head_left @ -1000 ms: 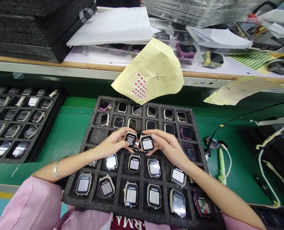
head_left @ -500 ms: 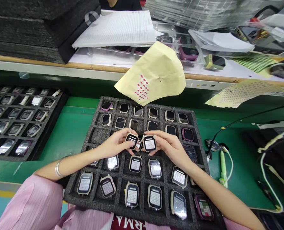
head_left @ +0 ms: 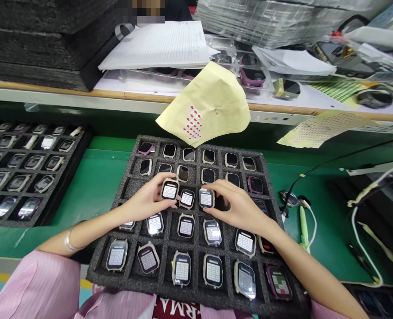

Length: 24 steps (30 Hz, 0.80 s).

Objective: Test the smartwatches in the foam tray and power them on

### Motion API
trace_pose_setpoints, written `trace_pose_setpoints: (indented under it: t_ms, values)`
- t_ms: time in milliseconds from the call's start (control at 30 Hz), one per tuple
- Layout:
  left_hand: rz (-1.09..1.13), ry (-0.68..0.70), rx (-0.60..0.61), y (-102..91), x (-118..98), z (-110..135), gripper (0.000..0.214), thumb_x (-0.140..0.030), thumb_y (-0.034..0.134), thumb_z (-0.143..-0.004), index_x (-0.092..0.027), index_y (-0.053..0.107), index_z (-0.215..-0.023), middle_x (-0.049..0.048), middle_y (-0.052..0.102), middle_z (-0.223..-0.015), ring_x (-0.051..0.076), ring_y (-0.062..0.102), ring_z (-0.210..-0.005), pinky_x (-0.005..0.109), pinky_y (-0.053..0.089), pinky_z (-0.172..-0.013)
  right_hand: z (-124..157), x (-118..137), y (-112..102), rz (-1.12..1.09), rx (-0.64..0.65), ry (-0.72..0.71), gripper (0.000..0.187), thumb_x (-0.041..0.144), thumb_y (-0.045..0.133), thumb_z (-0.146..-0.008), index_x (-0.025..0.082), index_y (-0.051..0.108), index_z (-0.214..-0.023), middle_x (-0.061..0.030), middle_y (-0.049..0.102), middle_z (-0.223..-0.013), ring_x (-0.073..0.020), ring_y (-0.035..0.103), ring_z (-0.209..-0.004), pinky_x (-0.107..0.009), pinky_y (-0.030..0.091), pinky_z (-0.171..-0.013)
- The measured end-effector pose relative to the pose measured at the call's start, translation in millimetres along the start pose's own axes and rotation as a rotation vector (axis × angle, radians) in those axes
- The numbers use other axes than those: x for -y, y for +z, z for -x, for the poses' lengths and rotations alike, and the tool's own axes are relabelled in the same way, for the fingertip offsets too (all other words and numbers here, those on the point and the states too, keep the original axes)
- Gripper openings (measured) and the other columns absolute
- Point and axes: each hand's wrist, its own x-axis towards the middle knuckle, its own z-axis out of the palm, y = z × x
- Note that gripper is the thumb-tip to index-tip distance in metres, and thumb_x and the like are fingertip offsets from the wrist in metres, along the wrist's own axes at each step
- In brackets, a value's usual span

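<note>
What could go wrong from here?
The left hand holds one watch, the right hand another, above the tray: either might slip onto the watches below. The two look alike, so they could get swapped. The tray's near edge seems to overhang the bench, so leaning might tip it.

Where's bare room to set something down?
Bare: green tabletop between left tray and centre tray, and between green tool and white cord; also the middle row's leftmost compartment, beside the left hand. Crowded: centre tray's front row, and the shelf.

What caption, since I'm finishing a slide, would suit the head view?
Left hand and right hand each hold a lit-screen watch over a black foam tray of watches.
</note>
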Motion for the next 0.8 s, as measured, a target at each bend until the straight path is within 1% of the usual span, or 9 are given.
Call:
trace_pose_setpoints:
  t_ms: [100, 200, 267, 333, 400, 467, 567, 700, 800]
  values:
    - [-0.407, 0.08, -0.077, -15.7, 7.0, 9.1, 0.046, -0.022, 0.064, -0.084, -0.023, 0.045, -0.126, 0.0068, 0.064, -0.105, 0.024, 0.067, -0.098, 0.039, 0.058, -0.084, 6.4, -2.7, -7.4, 0.248, 0.016, -0.097, 0.045, 0.032, 0.068, -0.083, 0.015, 0.061, -0.123, -0.0143, 0.058, -0.114, -0.0291, 0.057, -0.109, -0.047, 0.05, -0.092]
    - [-0.807, 0.229, -0.066, -24.2, 12.0, 15.2, 0.043, -0.028, 0.064, -0.085, -0.021, 0.049, -0.125, 0.0103, 0.061, -0.119, 0.026, 0.061, -0.111, 0.044, 0.052, -0.096, 23.0, -10.1, -24.4, 0.362, 0.035, -0.106, 0.042, 0.039, 0.057, -0.091, 0.018, 0.059, -0.128, -0.0137, 0.058, -0.119, -0.0273, 0.057, -0.11, -0.044, 0.049, -0.094]
    - [-0.99, 0.306, -0.042, -26.6, 10.3, 17.8, 0.048, -0.033, 0.063, -0.086, -0.019, 0.047, -0.129, 0.0133, 0.057, -0.124, 0.029, 0.056, -0.117, 0.046, 0.048, -0.1, 40.6, -17.8, -37.0, 0.503, 0.008, -0.01, 0.035, 0.039, 0.046, -0.096, 0.018, 0.066, -0.116, -0.0128, 0.065, -0.108, -0.0283, 0.062, -0.101, -0.046, 0.051, -0.087]
    - [-1.142, 0.331, -0.056, -30.6, 4.1, 18.6, 0.059, -0.044, 0.066, -0.083, -0.016, 0.047, -0.131, 0.0159, 0.055, -0.125, 0.033, 0.053, -0.118, 0.05, 0.047, -0.099, 60.8, -26.3, -44.0, 0.648, -0.039, 0.144, 0.039, 0.039, 0.039, -0.098, 0.017, 0.07, -0.105, -0.0127, 0.069, -0.094, -0.0305, 0.065, -0.088, -0.047, 0.052, -0.078]
    - [-1.258, 0.318, -0.132, -38.5, -3.7, 16.2, 0.06, -0.053, 0.063, -0.083, -0.014, 0.05, -0.126, 0.0167, 0.057, -0.122, 0.034, 0.053, -0.114, 0.052, 0.047, -0.096, 79.0, -34.2, -42.3, 0.669, -0.065, 0.238, 0.042, 0.042, 0.036, -0.098, 0.016, 0.068, -0.109, -0.0135, 0.071, -0.097, -0.0314, 0.067, -0.085, -0.046, 0.053, -0.074]
    - [-1.342, 0.267, -0.279, -49.8, -9.0, 9.2, 0.048, -0.051, 0.051, -0.091, -0.012, 0.055, -0.119, 0.0166, 0.06, -0.115, 0.033, 0.056, -0.107, 0.05, 0.048, -0.092, 91.6, -41.2, -33.9, 0.623, -0.146, 0.287, 0.049, 0.046, 0.033, -0.098, 0.014, 0.065, -0.115, -0.0155, 0.069, -0.104, -0.0312, 0.068, -0.086, -0.045, 0.053, -0.074]
    - [-1.481, 0.109, -0.43, -65.1, -7.3, -7.2, 0.041, -0.042, 0.036, -0.098, -0.01, 0.059, -0.108, 0.0176, 0.064, -0.1, 0.034, 0.06, -0.094, 0.049, 0.049, -0.083, 98.3, -51.2, -20.3, 0.484, -0.3, 0.391, 0.065, 0.062, 0.035, -0.092, 0.009, 0.063, -0.117, -0.0131, 0.067, -0.083, -0.0263, 0.066, -0.069, -0.038, 0.052, -0.063]
    - [-1.369, 0.11, -0.449, -72.7, 3.3, -23.2, 0.036, -0.038, 0.044, -0.095, -0.009, 0.057, -0.112, 0.0164, 0.065, -0.097, 0.033, 0.061, -0.094, 0.043, 0.048, -0.082, 96.5, -61.2, -16.4, 0.253, -0.408, 0.514, 0.076, 0.074, 0.052, -0.077, 0.008, 0.066, -0.111, -0.0014, 0.056, -0.058, -0.0184, 0.053, -0.05, -0.031, 0.044, -0.049]
    - [-1.11, 0.13, -0.463, -73.4, 5.4, -23.5, 0.038, -0.044, 0.055, -0.09, -0.012, 0.062, -0.108, 0.0121, 0.067, -0.094, 0.026, 0.062, -0.082, 0.036, 0.048, -0.074, 95.1, -56.8, -25.1, 0.122, -0.433, 0.465, 0.058, 0.068, 0.061, -0.075, 0.014, 0.071, -0.092, -0.0021, 0.056, -0.062, -0.0171, 0.052, -0.054, -0.031, 0.043, -0.05]
